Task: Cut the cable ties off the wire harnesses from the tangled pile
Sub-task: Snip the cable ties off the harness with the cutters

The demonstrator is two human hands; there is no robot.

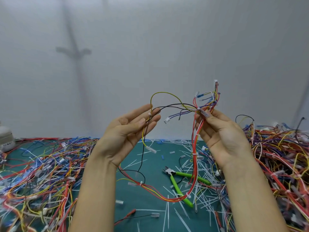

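Left hand (130, 131) is raised palm-in, fingers mostly straight, thumb pinching a yellow and a black lead against them. Right hand (220, 133) is also up and pinches the bundle at a knot of wires near a clear sleeve. Both hands grip the same wire harness (194, 144), held in the air between them above the surface. Its red trunk droops down from the right hand and loops onto the mat.

At least one white cable tie (195, 154) is on the hanging trunk, and more sit lower on the loop.

Handling guess: the harness is light, limp and springy, and the thin leads snag on each other easily. The small plastic plugs at the ends look breakable. It is best gripped on the trunk right beside a tie, so the tie stands proud for the blade and the insulation isn't nicked.

Green-handled cutters (192, 175) lie on the mat under the loop, jaws pointing away, with neither hand on them. Cutting needs a hand freed first.

The surface (142, 203) is a teal mat, littered with white tie offcuts (168, 143). A tangled pile (41, 164) sits on the left and a bigger heap (280, 156) on the right. A pale tub (5, 136) is at the far left edge. A plain grey wall (167, 47) is behind, with a faint shadow on it.
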